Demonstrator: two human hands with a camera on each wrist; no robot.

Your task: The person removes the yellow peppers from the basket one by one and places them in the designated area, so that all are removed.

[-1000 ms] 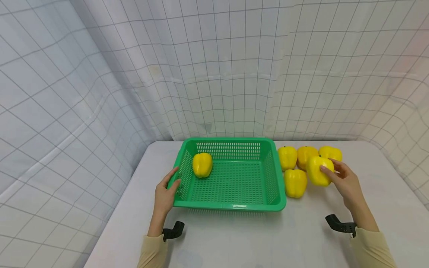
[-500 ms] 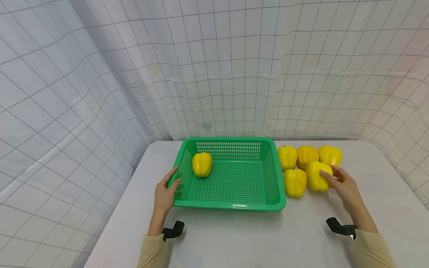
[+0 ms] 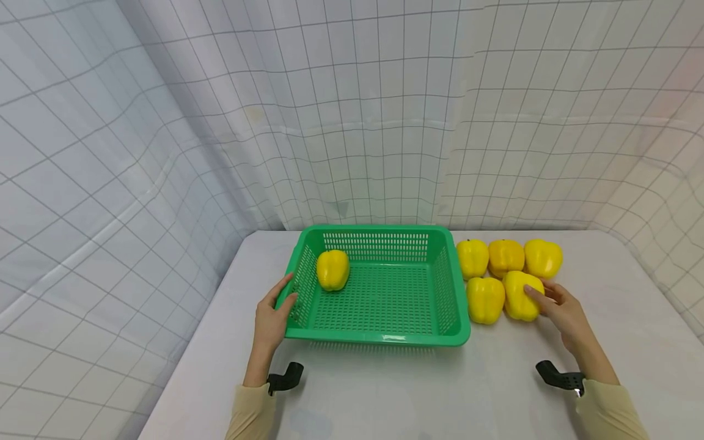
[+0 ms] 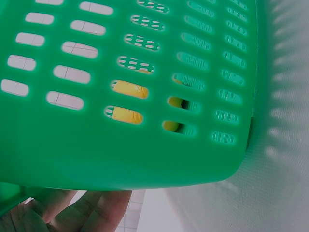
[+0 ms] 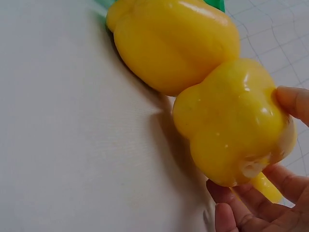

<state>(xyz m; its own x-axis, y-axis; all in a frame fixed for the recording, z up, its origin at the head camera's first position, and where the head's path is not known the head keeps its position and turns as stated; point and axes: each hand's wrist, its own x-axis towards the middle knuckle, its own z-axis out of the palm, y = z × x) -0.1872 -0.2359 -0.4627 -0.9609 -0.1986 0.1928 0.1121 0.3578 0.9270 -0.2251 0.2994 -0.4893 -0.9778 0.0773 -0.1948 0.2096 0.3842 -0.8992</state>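
Observation:
In the head view, a yellow bell pepper [image 3: 519,297] is held at its right side by my right hand [image 3: 568,315], thumb on top. In the right wrist view, the fingers [image 5: 260,202] are curled against this bell pepper [image 5: 234,123], which touches the pepper beside it [image 5: 176,43]. My left hand [image 3: 269,322] grips the left rim of a green plastic basket [image 3: 379,337]. In the left wrist view, its fingers [image 4: 104,208] curl under the basket's rim [image 4: 111,171]. One yellow bell pepper [image 3: 332,270] sits inside the basket, near its left wall.
Right of the basket, more yellow bell peppers stand in a close group: one in front [image 3: 485,300], three behind, such as the middle one [image 3: 506,258]. White table [image 3: 407,391] lies under everything. A gridded white curtain [image 3: 374,122] hangs behind and at the sides.
The right hand has lowered its bell pepper towards the table, down beside the front pepper, uncovering the back right one. The left hand and basket have stayed in place.

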